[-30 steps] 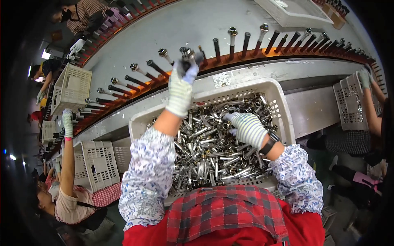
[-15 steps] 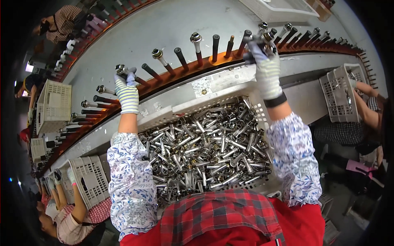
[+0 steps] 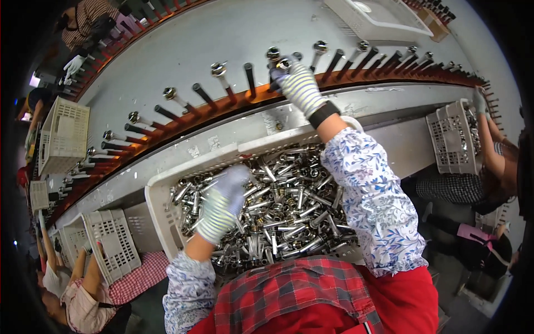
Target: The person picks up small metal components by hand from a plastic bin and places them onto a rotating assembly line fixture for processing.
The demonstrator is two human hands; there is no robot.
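Note:
A white plastic crate (image 3: 158,209) in front of me is heaped with several shiny metal tube fittings (image 3: 289,200). My left hand (image 3: 222,203), in a striped glove, lies low over the heap's left side with fingers stretched out; it is blurred and I see nothing gripped. My right hand (image 3: 300,86), also gloved, reaches up to the orange rail (image 3: 222,108) of dark slanted pegs. It pinches one metal fitting (image 3: 283,64) at a peg tip. Some pegs left and right of it carry fittings, such as the capped peg (image 3: 218,69); others are bare.
A grey metal ledge (image 3: 233,145) runs between crate and rail. Empty white crates stand at the left (image 3: 64,136) and lower left (image 3: 114,245). Another person's arm (image 3: 489,139) works at a parts crate (image 3: 450,136) on the right; other people sit at the lower left and far left.
My left hand dropped from the pegs down into the crate. My right hand stayed up at the rail with a fitting. The view shifted so the rail and crate sit further left.

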